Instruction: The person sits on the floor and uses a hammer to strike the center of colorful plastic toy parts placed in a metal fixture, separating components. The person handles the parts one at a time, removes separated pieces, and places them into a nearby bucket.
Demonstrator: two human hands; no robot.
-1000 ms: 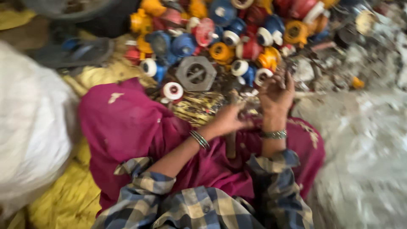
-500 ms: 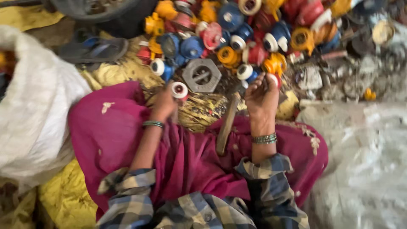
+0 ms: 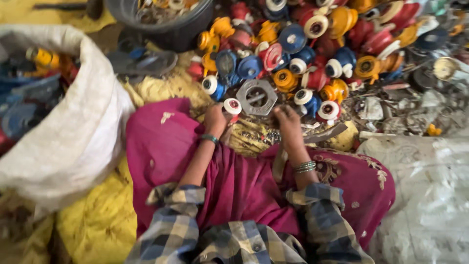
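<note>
My left hand (image 3: 216,119) closes around a small red part with a white round cap (image 3: 232,106), just left of a grey hexagonal metal piece (image 3: 256,96). My right hand (image 3: 288,121) rests fingers-down on the gritty ground right of the hexagonal piece, near a red-and-white cap (image 3: 329,110); whether it holds anything is hidden. Behind both hands lies a heap of blue, red and orange plastic caps (image 3: 312,54). A wooden handle (image 3: 279,164) lies on the magenta cloth (image 3: 234,181) over my lap.
A big white sack (image 3: 73,142) holding coloured parts stands at the left. A dark tub (image 3: 161,24) sits at the back, with a dark sandal (image 3: 144,61) beside it. Yellow sheeting (image 3: 97,225) covers the ground at left, pale dusty sheeting (image 3: 430,195) at right.
My right hand came down from the caps onto the ground beside the hexagonal piece. The left hand stayed at the white-capped part. The view shifted slightly.
</note>
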